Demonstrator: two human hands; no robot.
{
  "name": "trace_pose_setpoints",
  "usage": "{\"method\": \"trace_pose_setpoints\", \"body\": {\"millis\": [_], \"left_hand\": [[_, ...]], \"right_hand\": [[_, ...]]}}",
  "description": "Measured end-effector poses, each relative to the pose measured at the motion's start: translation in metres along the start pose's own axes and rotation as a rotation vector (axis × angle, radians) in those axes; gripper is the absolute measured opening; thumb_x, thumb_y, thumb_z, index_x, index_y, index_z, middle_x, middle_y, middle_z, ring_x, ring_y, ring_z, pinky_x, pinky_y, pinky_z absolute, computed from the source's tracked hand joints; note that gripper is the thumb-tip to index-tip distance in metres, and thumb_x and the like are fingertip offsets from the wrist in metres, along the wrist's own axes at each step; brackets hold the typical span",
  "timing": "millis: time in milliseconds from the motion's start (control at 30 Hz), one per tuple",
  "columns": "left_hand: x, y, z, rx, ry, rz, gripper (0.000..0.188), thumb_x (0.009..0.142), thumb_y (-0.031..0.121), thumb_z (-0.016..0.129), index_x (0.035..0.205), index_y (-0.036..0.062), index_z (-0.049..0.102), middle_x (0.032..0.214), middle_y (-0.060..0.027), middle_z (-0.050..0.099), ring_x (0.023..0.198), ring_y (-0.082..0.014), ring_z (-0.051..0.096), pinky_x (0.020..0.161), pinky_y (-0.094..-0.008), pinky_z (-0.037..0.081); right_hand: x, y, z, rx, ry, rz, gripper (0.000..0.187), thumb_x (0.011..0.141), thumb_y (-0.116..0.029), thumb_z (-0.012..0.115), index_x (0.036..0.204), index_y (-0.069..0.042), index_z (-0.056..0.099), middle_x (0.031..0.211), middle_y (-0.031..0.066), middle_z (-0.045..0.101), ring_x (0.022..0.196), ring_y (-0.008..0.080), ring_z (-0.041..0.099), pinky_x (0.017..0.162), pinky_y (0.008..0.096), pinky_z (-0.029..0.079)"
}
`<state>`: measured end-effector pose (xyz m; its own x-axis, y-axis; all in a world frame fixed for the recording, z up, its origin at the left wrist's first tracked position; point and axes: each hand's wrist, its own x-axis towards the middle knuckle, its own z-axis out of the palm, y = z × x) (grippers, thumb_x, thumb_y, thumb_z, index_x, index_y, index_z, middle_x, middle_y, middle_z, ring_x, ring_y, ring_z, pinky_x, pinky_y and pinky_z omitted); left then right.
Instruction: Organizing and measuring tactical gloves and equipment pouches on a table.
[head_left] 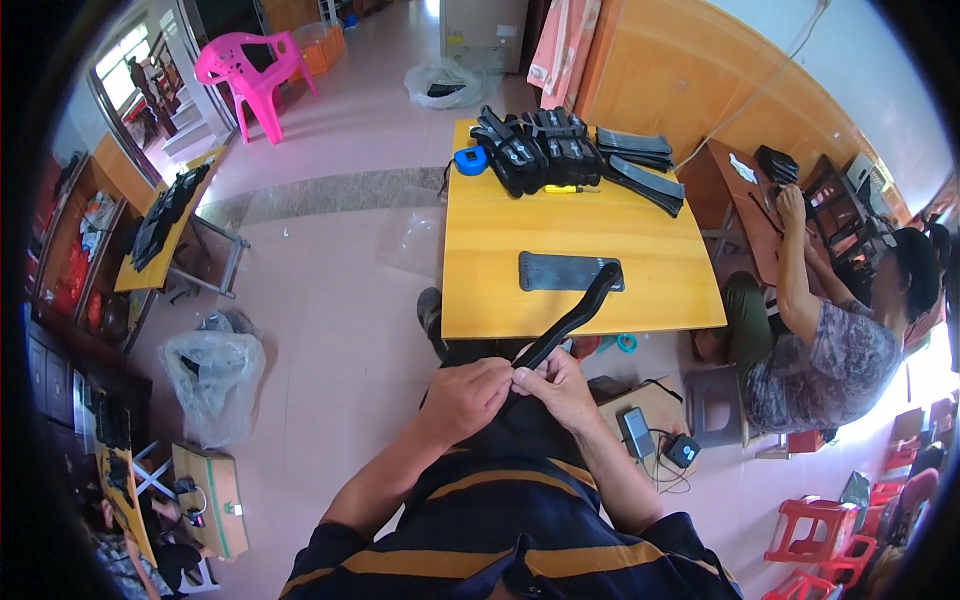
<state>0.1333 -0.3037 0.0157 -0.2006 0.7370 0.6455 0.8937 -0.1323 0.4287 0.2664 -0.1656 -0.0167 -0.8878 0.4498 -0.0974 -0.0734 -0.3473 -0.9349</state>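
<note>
A long black strap (570, 322) runs up from my fingers, its far end resting over a dark flat strip (552, 271) on the yellow table. Both hands meet at the strap's near end, in front of the table edge. My left hand (468, 398) is closed, pinching the strap from the left. On the other side my right hand (556, 386) grips it too, thumb on top. The fingertips partly hide the end between them.
Bundled black straps (540, 150), flat grey-black strips (640, 165) and a blue tape measure (470, 160) lie along the far side of the yellow table (480, 230). To the right, another person (830, 350) works at a brown table. A plastic bag (212, 375) sits on the left floor.
</note>
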Motion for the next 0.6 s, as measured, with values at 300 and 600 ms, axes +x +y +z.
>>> {"method": "trace_pose_setpoints", "body": {"millis": [300, 600], "left_hand": [[0.0051, 0.0052, -0.0010, 0.056, 0.032, -0.004, 0.013, 0.080, 0.001, 0.068, 0.082, 0.0068, 0.056, 0.078, -0.0055, 0.062, 0.062, -0.0230, 0.065, 0.052, -0.0339, 0.050], [0.0087, 0.0087, 0.0015, -0.082, 0.106, -0.154, 0.014, 0.077, 0.000, 0.067, 0.075, 0.0070, 0.056, 0.071, -0.0066, 0.061, 0.060, -0.0263, 0.063, 0.051, -0.0357, 0.049]], "right_hand": [[-0.0001, 0.0019, 0.0004, 0.057, 0.010, 0.026, 0.021, 0.097, -0.014, 0.072, 0.111, -0.007, 0.060, 0.091, -0.0002, 0.066, 0.079, 0.0081, 0.063, 0.072, 0.0246, 0.052], [0.0019, 0.0014, 0.0068, 0.052, 0.025, 0.031, 0.017, 0.097, -0.011, 0.071, 0.109, -0.006, 0.060, 0.087, 0.0006, 0.065, 0.076, 0.0082, 0.060, 0.070, 0.0244, 0.048]]}}
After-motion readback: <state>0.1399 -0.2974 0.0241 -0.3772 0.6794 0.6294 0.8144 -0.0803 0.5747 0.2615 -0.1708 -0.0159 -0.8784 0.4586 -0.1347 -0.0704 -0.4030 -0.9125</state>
